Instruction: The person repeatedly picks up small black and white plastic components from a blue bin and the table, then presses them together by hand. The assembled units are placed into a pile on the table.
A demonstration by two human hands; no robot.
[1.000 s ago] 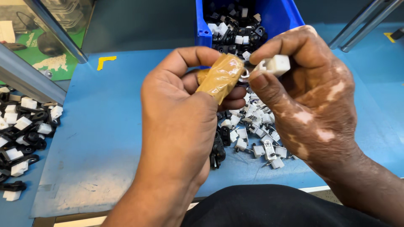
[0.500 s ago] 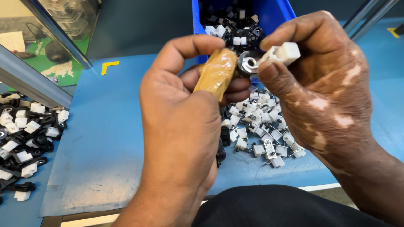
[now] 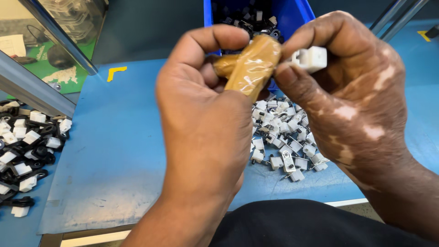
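Your left hand point(image 3: 206, 132) is closed around a tan, tape-wrapped handle point(image 3: 251, 68), raised above the blue surface point(image 3: 119, 160) in front of the blue bin point(image 3: 292, 13). Your right hand point(image 3: 347, 100) pinches a small white plastic connector point(image 3: 311, 58) between thumb and fingers, pressed right against the handle's upper end. The connector looks light and stiff — likely easy to fumble, since it is tiny and smooth, so a grip on its flat sides seems safest. The wrapped handle appears slightly glossy; the tape probably gives some cushion, and holding it along the middle suits it. Below your hands a loose heap of white connectors with metal tabs point(image 3: 283, 137) lies on the surface. At the far left a second pile of black and white parts point(image 3: 27, 151) sits beside a slanted metal rail point(image 3: 36, 87). A yellow corner mark point(image 3: 115, 72) is stuck on the surface — and beyond the rail a green sheet point(image 3: 68, 64) lies near a white paper point(image 3: 13, 45).
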